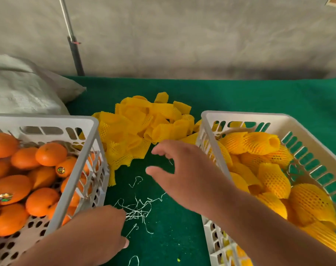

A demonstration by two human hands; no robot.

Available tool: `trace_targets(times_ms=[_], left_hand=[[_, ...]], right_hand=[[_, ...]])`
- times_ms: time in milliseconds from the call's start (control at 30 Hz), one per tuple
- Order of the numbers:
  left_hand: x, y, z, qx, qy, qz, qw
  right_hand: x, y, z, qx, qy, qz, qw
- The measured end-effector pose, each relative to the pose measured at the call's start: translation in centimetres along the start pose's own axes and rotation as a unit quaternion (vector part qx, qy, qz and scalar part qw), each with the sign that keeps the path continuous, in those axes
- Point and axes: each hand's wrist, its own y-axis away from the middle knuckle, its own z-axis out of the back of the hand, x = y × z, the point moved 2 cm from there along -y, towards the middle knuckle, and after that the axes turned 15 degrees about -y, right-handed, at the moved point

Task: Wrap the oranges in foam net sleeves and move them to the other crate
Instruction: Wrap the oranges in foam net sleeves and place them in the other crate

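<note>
Left hand [98, 233] grip unclear, right hand [184, 173] spread empty near foam sleeves [144, 123], oranges [28, 175] left.

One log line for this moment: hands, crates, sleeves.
right hand: open, reaching toward sleeve pile | left hand: open, empty, beside left crate | bare oranges: left crate | wrapped oranges: right crate

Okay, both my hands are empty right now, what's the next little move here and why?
Probably reach the right hand a bit further forward and pinch one yellow foam net sleeve from the pile. That hand is open, holds nothing, and already points at the pile, while the left hand rests empty by the crate of bare oranges, which need sleeves before going to the right crate.
</note>
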Motion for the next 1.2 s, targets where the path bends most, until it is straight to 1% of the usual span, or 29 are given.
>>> trace_targets(times_ms=[33, 100, 200, 233, 300, 400, 567, 633, 733, 767, 800, 867, 967, 1067, 1100, 1200], left_hand=[[0.0, 0.2, 0.2, -0.007, 0.008, 0.009, 1.0], [-0.2, 0.7, 0.6, -0.025, 0.012, 0.023, 0.999], [-0.3, 1.3, 1.1, -0.067, -0.016, 0.03, 0.997], [-0.3, 1.2, 1.2, -0.086, -0.023, 0.028, 0.996], [-0.1, 1.1, 1.3, -0.129, -0.032, 0.027, 0.991], [0.0, 1.2, 1.8, -0.173, -0.035, 0.022, 0.984], [0.9, 1.9, 3.5, -0.268, 0.006, 0.012, 0.963], [2.2, 2.6, 4.2, -0.344, 0.037, 0.023, 0.938], [5.3, 3.8, 4.9, -0.481, 0.086, 0.058, 0.87], [6.6, 4.0, 5.0, -0.506, 0.104, 0.081, 0.852], [7.9, 4.0, 4.9, -0.515, 0.119, 0.113, 0.842], [10.3, 3.7, 4.4, -0.496, 0.132, 0.189, 0.837], [13.4, 2.8, 2.7, -0.432, 0.166, 0.283, 0.84], [15.8, 2.0, 0.4, -0.304, 0.161, 0.36, 0.867], [16.6, 1.8, -0.4, -0.261, 0.157, 0.387, 0.87], [18.9, 1.7, -2.8, -0.155, 0.177, 0.452, 0.861]], right_hand=[[0.1, -0.1, -1.9, 0.058, 0.027, -0.004, 0.998], [-0.9, 0.0, -4.4, 0.14, 0.072, -0.034, 0.987], [-2.9, 0.4, -5.6, 0.213, 0.105, -0.071, 0.969], [-3.4, 0.4, -5.7, 0.222, 0.114, -0.074, 0.966], [-3.8, 0.3, -5.9, 0.212, 0.125, -0.059, 0.967], [-4.0, 0.0, -6.4, 0.213, 0.121, -0.046, 0.968], [-5.6, -0.4, -6.3, 0.214, 0.133, -0.044, 0.967], [-6.1, -0.6, -6.4, 0.211, 0.122, -0.04, 0.969], [-6.6, -0.6, -6.7, 0.209, 0.109, -0.03, 0.971], [-6.9, -0.6, -6.7, 0.208, 0.107, -0.029, 0.972], [-7.1, -0.6, -6.7, 0.207, 0.106, -0.031, 0.972], [-7.4, -0.8, -6.8, 0.204, 0.109, -0.032, 0.972], [-8.1, -0.9, -7.1, 0.2, 0.105, -0.038, 0.974], [-8.8, -0.9, -7.2, 0.2, 0.115, -0.043, 0.972], [-9.0, -0.9, -7.2, 0.2, 0.116, -0.046, 0.972], [-9.3, -1.0, -7.3, 0.201, 0.121, -0.048, 0.971]])
